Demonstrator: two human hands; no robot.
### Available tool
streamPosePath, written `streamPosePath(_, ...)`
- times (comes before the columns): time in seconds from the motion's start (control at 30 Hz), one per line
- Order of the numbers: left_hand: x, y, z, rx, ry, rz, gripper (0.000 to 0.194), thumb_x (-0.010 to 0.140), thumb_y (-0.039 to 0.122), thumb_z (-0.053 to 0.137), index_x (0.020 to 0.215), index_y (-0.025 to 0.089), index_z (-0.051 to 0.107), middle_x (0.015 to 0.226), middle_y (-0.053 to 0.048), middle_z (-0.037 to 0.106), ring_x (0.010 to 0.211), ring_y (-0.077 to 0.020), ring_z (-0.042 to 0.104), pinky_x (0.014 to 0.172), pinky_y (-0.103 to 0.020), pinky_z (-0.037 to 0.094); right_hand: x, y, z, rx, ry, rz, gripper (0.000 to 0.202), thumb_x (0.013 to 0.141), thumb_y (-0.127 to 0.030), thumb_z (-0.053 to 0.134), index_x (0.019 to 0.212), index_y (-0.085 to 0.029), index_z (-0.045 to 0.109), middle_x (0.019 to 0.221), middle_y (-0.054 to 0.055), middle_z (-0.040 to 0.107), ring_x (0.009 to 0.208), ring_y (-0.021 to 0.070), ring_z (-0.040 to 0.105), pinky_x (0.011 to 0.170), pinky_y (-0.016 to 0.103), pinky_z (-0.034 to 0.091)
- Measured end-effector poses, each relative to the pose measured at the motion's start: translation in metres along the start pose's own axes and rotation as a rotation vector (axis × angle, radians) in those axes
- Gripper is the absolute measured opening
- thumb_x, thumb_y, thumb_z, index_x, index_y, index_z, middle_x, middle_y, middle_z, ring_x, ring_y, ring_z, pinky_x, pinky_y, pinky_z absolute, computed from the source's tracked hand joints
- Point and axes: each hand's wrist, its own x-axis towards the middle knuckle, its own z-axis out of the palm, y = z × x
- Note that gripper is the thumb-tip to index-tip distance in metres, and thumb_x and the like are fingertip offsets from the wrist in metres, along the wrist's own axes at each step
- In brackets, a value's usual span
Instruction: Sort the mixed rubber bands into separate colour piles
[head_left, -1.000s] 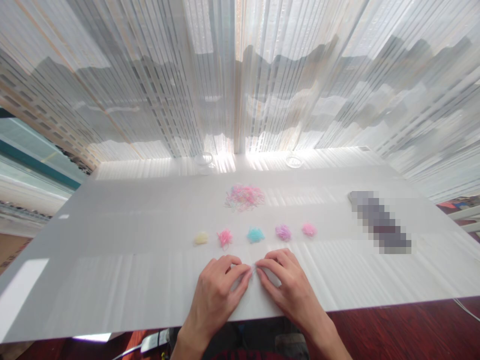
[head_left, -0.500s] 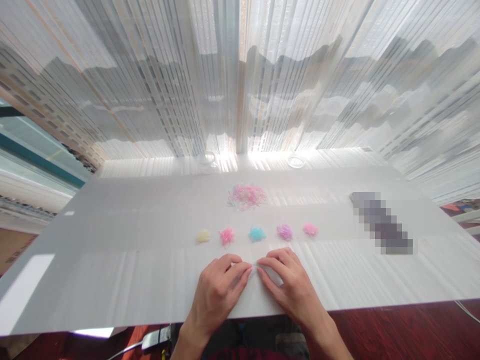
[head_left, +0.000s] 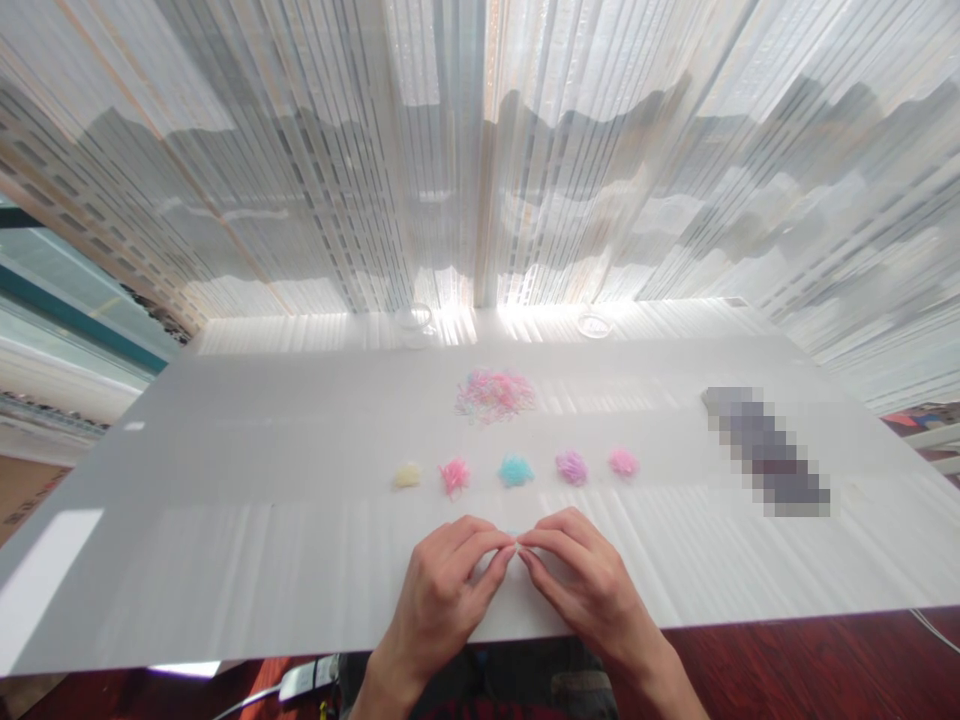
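My left hand (head_left: pixel 450 585) and my right hand (head_left: pixel 585 575) meet fingertip to fingertip over the table's near edge. Both are pinched; whatever lies between the fingertips is too small to make out. Just beyond them, small piles lie in a row: pale yellow (head_left: pixel 407 475), bright pink (head_left: pixel 454 476), turquoise (head_left: pixel 515 470), purple (head_left: pixel 571 467) and light pink (head_left: pixel 623 462). Behind the row is a larger pile of mixed-colour thin pieces (head_left: pixel 495 394).
A blurred-out dark object (head_left: pixel 769 450) rests on the right of the white table (head_left: pixel 225 450). Two clear round items, one at the back left (head_left: pixel 415 320) and one at the back right (head_left: pixel 594 325), stand near the curtain (head_left: pixel 337 150). A power strip (head_left: pixel 307 678) is below the near edge.
My hands have come slightly closer together at the fingertips and sit a little lower in view. The pale bluish bit seen between the fingertips earlier is now mostly hidden. The piles look the same.
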Motion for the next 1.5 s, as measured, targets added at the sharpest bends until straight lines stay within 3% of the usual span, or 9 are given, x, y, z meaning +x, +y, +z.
streamPosePath(0.47, -0.0038, -0.0017, -0.0003, -0.035, -0.006, -0.024, 0.01, 0.1, 0.018, 0.065, 0.107, 0.02, 0.071, 0.092, -0.004, 0.074, 0.078, -0.0157, 0.069, 0.068, -0.025, 0.057, 0.0026, -0.0001, 0.0001, 0.049, 0.064, -0.002, 0.014, 0.099, -0.014, 0.062, 0.105, -0.024, 0.07, 0.09, 0.004, 0.068, 0.081, 0.0178, 0.068, 0.071, 0.029, 0.059)
streamPosePath(1.0, -0.0037, 0.0005, -0.0009, -0.077, -0.01, -0.075, 0.008, 0.098, 0.018, 0.063, 0.098, 0.02, 0.071, 0.085, -0.003, 0.072, 0.061, -0.0115, 0.057, 0.057, -0.023, 0.048, 0.0017, -0.002, -0.0013, 0.05, 0.015, 0.014, 0.013, 0.1, -0.016, 0.061, 0.104, -0.024, 0.07, 0.089, 0.004, 0.068, 0.08, 0.0183, 0.069, 0.07, 0.03, 0.059)
streamPosePath(1.5, -0.0008, 0.0019, -0.001, -0.032, -0.01, -0.074, 0.008, 0.096, 0.015, 0.064, 0.095, 0.021, 0.07, 0.084, -0.002, 0.071, 0.068, -0.0139, 0.063, 0.058, -0.023, 0.049, 0.0047, -0.0053, -0.0039, 0.069, 0.058, 0.011, 0.011, 0.1, -0.017, 0.062, 0.103, -0.023, 0.071, 0.087, 0.005, 0.071, 0.078, 0.0184, 0.07, 0.068, 0.03, 0.061)
